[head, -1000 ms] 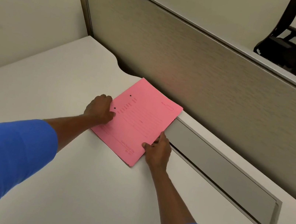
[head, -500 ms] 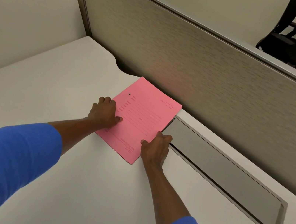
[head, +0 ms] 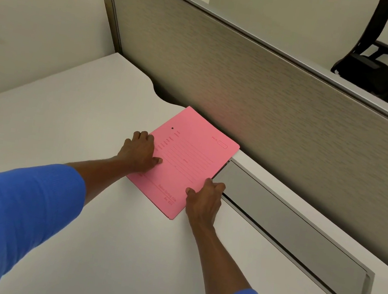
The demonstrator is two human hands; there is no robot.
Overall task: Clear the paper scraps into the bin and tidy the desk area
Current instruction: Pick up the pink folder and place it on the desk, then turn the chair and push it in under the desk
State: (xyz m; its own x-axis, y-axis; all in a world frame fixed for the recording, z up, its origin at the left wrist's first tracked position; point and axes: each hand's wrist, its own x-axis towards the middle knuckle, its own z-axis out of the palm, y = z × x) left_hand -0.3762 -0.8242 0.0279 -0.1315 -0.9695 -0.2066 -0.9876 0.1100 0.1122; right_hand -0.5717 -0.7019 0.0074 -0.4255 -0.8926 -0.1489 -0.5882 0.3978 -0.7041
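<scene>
A pink paper folder (head: 187, 161) with printed lines lies flat on the white desk (head: 69, 127), close to the partition. My left hand (head: 140, 151) rests on the folder's left edge, fingers curled, thumb on its face. On the folder's lower right edge, my right hand (head: 204, 202) grips with the thumb on top and the fingers at the side. No paper scraps or bin are in view.
A grey fabric partition (head: 271, 103) runs along the back of the desk. A long metal cable flap (head: 289, 230) is set into the desktop right of the folder. Black office chairs (head: 378, 64) stand beyond the partition. A cream cushioned seat back (head: 36, 28) is at left.
Both hands have slid a little along the folder's edges and the folder has shifted slightly, squared up near the flap. The view has moved a bit.
</scene>
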